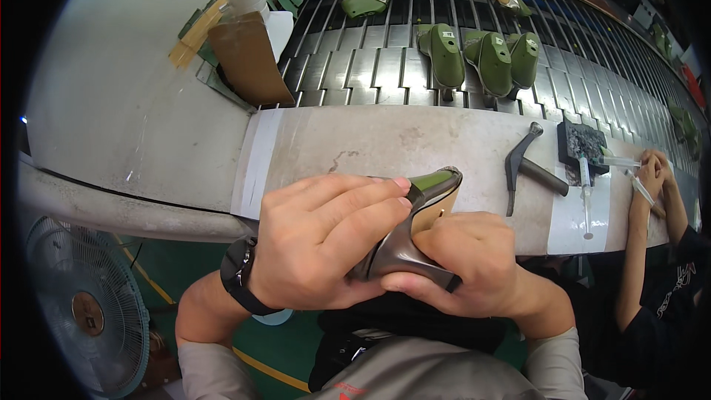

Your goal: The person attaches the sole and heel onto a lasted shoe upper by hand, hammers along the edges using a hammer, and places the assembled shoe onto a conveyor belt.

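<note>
In front of my body, over the near edge of the bench (355,130), I hold a high-heeled shoe (406,252) built on a green last. Its dark, shiny heel side faces down toward me, and the green toe points up and away. My left hand (315,233) wraps over the shoe from the left, fingers closed across its upper. From the right, my right hand (470,255) grips the heel, with the thumb along its lower edge. A tan sole surface shows between the hands. My palms hide the rest of the shoe.
A shoemaker's hammer (524,167) lies on the bench to the right. Beyond it are a dark block (581,141) and a syringe (586,200), near a co-worker's hands (652,174). Several green lasts (444,59) rest on the roller conveyor (355,67). A fan (89,311) stands lower left.
</note>
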### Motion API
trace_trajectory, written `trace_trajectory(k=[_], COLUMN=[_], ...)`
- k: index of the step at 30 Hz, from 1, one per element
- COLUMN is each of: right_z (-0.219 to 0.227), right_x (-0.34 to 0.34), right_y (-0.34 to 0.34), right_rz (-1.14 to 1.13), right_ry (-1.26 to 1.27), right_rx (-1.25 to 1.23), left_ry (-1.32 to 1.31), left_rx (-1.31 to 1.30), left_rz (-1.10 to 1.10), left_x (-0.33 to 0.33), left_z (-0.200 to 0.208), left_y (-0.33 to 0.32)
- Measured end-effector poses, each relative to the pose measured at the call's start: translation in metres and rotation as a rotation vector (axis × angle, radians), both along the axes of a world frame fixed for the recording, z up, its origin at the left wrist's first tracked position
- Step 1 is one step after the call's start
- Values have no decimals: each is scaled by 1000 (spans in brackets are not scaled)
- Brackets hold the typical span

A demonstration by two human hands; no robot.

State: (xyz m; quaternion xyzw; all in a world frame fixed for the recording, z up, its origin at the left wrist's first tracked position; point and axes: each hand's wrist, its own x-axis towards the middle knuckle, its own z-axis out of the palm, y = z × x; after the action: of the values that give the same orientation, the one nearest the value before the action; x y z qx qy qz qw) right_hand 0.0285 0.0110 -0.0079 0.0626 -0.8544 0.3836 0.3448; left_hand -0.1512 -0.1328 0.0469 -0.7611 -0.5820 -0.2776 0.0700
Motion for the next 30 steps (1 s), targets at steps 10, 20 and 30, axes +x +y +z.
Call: trace_trajectory(k=[10,20,30], right_z=[25,29,29], right_x=[1,-10,-28], right_y=[19,15,6], right_rz=[99,216,133], right_ry=[-205,-196,-193], right_rx=[13,126,271], left_ry=[39,28,-27], left_rx=[59,76,8], left_rz=[-16,66,74], left_x=[-2,-7,-23], left_z=[-3,-17,-25], left_y=[3,-17,-24])
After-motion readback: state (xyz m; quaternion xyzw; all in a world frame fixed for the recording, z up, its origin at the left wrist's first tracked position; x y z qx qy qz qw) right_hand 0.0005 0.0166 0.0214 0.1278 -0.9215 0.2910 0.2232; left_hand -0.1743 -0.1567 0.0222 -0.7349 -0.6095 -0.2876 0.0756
